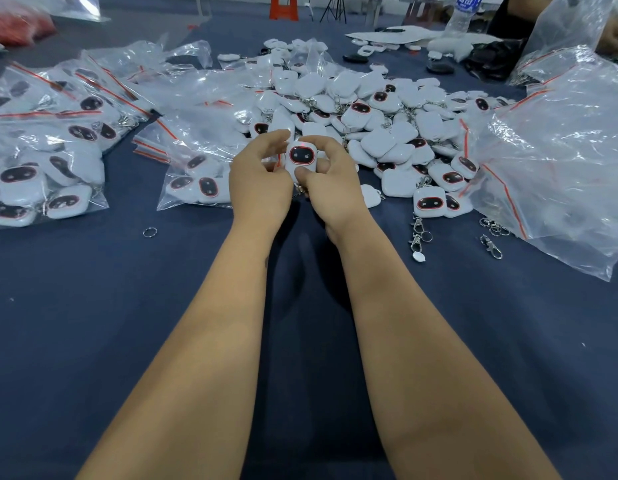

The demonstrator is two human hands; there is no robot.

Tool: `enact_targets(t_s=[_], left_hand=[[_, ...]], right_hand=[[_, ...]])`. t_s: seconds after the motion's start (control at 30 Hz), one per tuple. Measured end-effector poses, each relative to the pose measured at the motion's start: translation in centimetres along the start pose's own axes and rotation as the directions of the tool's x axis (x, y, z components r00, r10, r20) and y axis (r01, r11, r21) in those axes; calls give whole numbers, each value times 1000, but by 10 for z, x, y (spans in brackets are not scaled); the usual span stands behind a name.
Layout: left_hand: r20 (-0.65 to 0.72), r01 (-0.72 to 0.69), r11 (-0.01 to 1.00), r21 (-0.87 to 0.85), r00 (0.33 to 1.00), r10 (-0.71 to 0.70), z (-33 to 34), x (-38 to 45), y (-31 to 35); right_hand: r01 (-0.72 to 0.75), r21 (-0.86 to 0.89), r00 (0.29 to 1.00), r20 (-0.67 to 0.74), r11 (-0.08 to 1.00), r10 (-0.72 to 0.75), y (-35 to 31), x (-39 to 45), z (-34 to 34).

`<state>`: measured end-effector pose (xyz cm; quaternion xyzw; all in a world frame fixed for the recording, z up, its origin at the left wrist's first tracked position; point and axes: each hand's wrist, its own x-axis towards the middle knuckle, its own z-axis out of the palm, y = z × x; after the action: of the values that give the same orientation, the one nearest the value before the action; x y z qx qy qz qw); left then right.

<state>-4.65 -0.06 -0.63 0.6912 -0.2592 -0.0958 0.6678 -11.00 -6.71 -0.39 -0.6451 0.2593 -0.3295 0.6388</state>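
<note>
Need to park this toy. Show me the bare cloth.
Bare blue cloth lies left of the left forearm, below the bagged toys, holding only a loose ring. Right of the right forearm it is bare too, below the clasps. Crowded ahead of the held toy: the loose pile and the plastic bags.

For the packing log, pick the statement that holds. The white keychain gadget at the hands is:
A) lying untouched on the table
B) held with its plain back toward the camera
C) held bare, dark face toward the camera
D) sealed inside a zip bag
C: the left hand and right hand hold the white keychain gadget with no bag around it, and its dark, red-rimmed face is turned toward the camera.
</note>
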Motion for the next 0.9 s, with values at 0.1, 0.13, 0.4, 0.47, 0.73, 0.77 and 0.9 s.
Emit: enact_targets(t_s=[0.1, 0.13, 0.4, 0.47, 0.73, 0.77, 0.9], left_hand=[[11, 18, 1000, -16, 1000, -17, 0, 1, 0], [23, 30, 999, -30, 999, -29, 0, 1, 0], [46, 72, 997, -34, 996, -71, 2, 2, 2], [49, 71, 997, -32, 996, -69, 2, 2, 2], [53, 80, 996, -33, 996, -78, 2, 2, 2], [53, 80, 996, -31, 996, -78, 2, 2, 2], [52, 80, 997, -22, 996, -79, 2, 1, 2]], right_hand=[[2, 9, 1000, 5, 1000, -2, 0, 1, -1], [3, 13, 1000, 3, 1000, -3, 1, 1, -1], [-46, 56, 997, -55, 997, 49, -2, 2, 1], [-63, 90, 994, -80, 994, 70, -4, 2, 2], [-18, 31, 999, -42, 999, 19, -7, -3, 0], [-15, 36, 999, -37, 999, 16, -8, -3, 0], [-18, 9, 999, -28, 1000, 18, -8, -3, -1]])
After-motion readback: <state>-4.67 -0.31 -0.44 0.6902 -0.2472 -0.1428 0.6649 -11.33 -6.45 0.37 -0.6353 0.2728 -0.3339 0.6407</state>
